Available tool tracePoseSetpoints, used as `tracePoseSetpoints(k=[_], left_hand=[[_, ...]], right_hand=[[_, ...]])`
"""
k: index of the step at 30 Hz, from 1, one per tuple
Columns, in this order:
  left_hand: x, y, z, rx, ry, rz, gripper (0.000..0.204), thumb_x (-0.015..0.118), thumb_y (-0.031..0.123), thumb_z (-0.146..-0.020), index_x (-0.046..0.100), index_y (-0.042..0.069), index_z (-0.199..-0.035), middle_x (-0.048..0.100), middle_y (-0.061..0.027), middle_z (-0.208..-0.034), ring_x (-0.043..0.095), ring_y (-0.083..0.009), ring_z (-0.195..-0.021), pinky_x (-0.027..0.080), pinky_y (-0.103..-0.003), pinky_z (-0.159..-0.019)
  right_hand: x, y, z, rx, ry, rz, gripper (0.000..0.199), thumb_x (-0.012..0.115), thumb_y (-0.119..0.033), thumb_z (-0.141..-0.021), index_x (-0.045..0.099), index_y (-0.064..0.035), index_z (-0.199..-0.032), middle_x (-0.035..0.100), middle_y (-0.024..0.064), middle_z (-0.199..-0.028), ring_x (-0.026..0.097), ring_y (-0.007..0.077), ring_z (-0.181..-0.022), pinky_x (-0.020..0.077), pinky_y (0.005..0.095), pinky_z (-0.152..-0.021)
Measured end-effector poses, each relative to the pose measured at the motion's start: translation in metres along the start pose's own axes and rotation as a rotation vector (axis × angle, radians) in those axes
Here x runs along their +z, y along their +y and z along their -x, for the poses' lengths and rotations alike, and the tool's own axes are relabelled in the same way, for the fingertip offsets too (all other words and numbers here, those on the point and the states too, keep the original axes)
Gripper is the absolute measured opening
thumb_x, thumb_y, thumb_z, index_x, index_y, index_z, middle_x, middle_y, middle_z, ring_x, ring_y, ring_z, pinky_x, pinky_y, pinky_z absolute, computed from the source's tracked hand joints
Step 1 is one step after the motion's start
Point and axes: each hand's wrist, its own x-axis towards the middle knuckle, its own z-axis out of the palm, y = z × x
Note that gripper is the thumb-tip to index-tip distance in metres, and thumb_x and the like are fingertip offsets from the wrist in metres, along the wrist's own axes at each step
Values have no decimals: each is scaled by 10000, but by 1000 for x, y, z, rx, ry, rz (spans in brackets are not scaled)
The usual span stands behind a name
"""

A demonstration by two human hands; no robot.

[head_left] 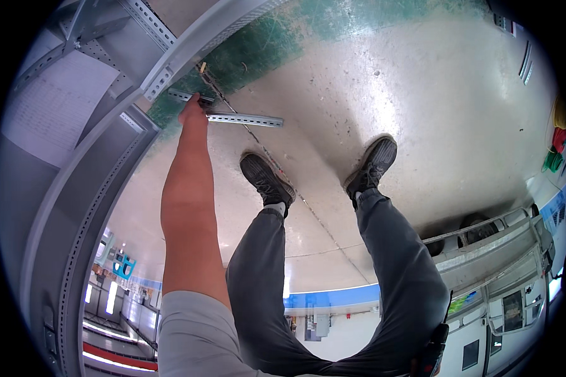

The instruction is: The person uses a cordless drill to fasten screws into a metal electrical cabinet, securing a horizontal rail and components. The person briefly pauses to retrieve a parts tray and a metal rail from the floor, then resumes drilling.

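My left arm reaches down and forward beside the grey metal cabinet frame (75, 188). At its end, my left hand (193, 109) is closed around a slotted metal rail, low near the floor; the fingers are partly hidden. One silvery slotted rail (251, 120) extends to the right from beside the hand. A shorter stretch of slotted rail (180, 95) shows just beyond the fingers, over the green floor patch. Whether the hand touches both pieces is unclear. My right hand is out of view.
A paper sheet (60, 103) with print hangs on the cabinet at left. My shoes (267, 180) stand on the floor, astride a crack. More metal strips (526, 63) lie at far right, near coloured bundles (556, 138). A wheeled metal cart (484, 245) stands at right.
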Motion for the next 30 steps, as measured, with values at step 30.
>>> tracePoseSetpoints(k=[30], left_hand=[[-14, -73, 152, 1473, -628, -1491, 394, 778, 268, -753, 572, 140, -1064, 664, -64, -966, 633, -252, -986, 493, -418, -843]], right_hand=[[-19, 8, 27, -11, 2, 82, 811, 840, -243, -746, 398, 1, -1381, 472, 165, -1313, 484, 320, -1194, 390, 435, -1026]])
